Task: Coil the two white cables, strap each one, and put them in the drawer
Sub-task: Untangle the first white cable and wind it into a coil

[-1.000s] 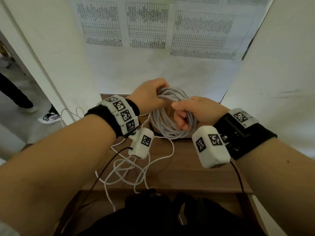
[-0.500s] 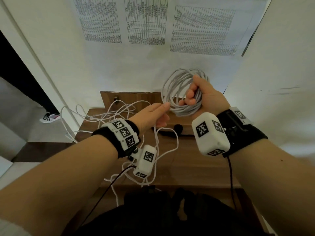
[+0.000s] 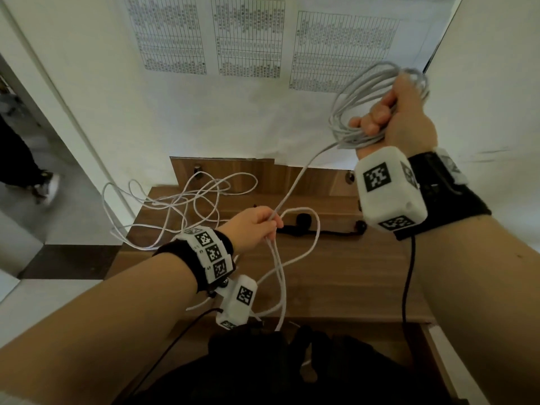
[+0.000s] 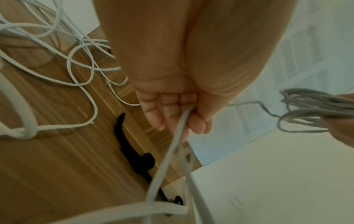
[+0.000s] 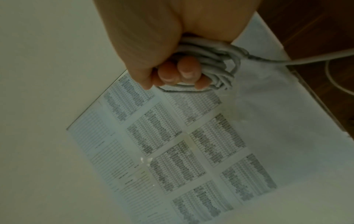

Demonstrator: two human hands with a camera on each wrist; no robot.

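1. At 1 o'clock, raised: right hand (image 3: 400, 118) fisted round the part-wound coil (image 3: 365, 112) of the first white cable.
2. Centre: left hand (image 3: 254, 226) pinches the loose run (image 3: 295, 185). Step: coiling; next, likely another loop carried up.
3. At 10 o'clock on the desk (image 3: 336, 276): second cable (image 3: 181, 200), tangled, may snag. Black straps (image 3: 304, 226) at centre. Drawer not identifiable.

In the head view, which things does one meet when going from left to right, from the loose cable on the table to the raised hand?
Loose white cable tangle on the wooden table → left hand pinching a cable strand → black strap lying on the table → grey-white cable coil → right hand gripping it.
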